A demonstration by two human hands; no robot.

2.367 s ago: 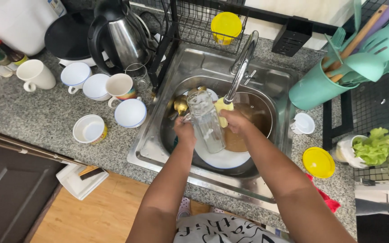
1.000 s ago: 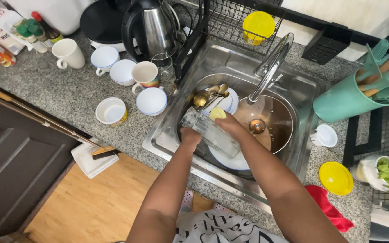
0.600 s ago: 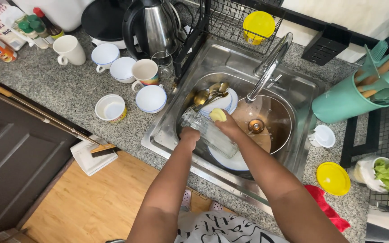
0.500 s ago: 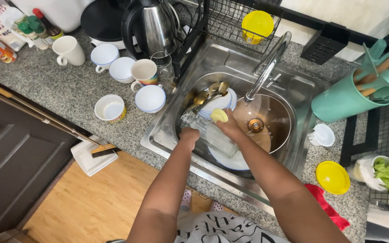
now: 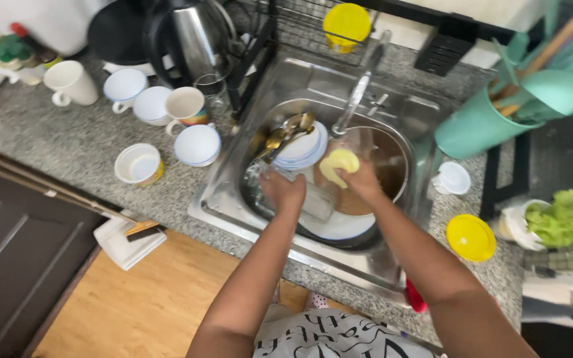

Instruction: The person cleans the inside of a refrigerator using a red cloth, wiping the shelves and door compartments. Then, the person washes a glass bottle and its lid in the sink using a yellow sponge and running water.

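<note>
While left hand (image 5: pixel 285 192) grips clear glass jar (image 5: pixel 313 195) over sink (image 5: pixel 392 109), right hand (image 5: pixel 359 182) clasps yellow sponge (image 5: pixel 338 162): scrubbing step; rinsing likely follows

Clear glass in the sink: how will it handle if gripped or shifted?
The glass is probably slippery: the left hand holds it over the wet sink. Likely fragile, being thin and see-through. The right hand presses a yellow sponge by it.

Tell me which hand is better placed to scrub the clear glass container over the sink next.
The right hand, probably: it already holds the yellow sponge against the clear glass container. The left hand grips the container's other end over the sink, so it seems better kept steadying it.
</note>
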